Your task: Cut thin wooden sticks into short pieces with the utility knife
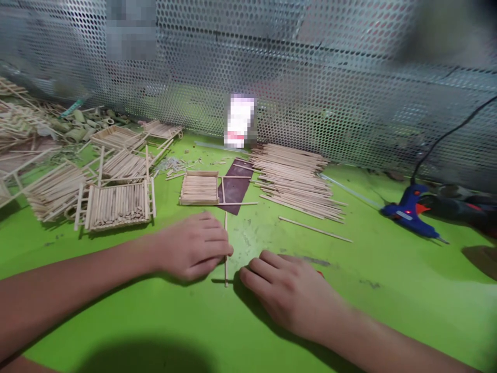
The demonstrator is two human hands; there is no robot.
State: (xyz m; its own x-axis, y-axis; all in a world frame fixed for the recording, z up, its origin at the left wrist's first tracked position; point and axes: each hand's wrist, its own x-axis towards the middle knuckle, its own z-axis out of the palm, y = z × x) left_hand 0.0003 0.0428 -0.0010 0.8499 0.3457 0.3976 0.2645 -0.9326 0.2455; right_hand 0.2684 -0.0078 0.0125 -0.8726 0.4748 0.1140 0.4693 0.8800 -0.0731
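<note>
My left hand [200, 246] is closed on a thin wooden stick [226, 272], which points away from me on the green table. To its right, my right hand [281, 285] rests with curled fingers near the stick's lower end. A bit of something orange shows behind that hand; what its fingers hold is hidden. A dark flat blade lies across the stick's near end. Just beyond my hands sits a small stick-built frame [200, 187] with two long sticks reaching right over a dark brown sheet [235, 186].
A pile of loose sticks [297, 181] lies behind my right hand, with a single stick [315, 229] nearer. At the right stands a blue glue gun [411, 212] with a cord. Stick-built pieces [118, 204] crowd the left. Perforated metal mesh [186, 67] rises at the back.
</note>
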